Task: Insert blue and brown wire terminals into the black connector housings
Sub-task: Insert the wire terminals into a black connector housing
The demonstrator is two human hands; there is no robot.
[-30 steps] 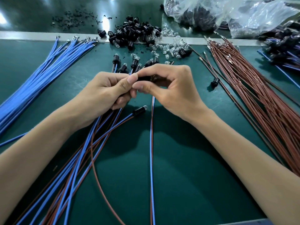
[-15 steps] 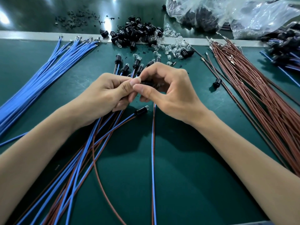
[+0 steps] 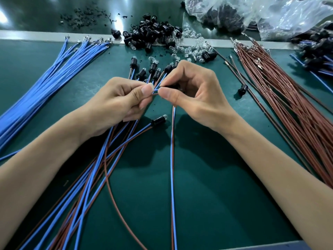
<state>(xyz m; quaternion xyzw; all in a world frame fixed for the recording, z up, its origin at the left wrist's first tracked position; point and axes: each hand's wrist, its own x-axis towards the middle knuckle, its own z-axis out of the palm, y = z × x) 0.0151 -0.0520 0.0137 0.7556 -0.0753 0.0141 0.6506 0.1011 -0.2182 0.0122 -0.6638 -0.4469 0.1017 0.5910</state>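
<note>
Over the middle of the table (image 3: 207, 204), the right hand (image 3: 196, 98) is pinching a black connector housing (image 3: 174, 86) between its thumb and curled fingers (image 3: 182, 69). Just beside it, the left hand (image 3: 111, 103) is pinching the ends of a blue and brown wire pair (image 3: 156, 90).

Wired housings (image 3: 153, 68) are lying just beyond the hands, and their wires are running under the left hand toward the near left corner. Loose blue wires (image 3: 45, 87) are fanning along the left edge, and brown wires (image 3: 288, 109) along the right. Spare black housings (image 3: 153, 33) and clear bulbs (image 3: 194, 49) are sitting heaped at the far edge, near plastic bags (image 3: 261, 13) in the far right corner.
</note>
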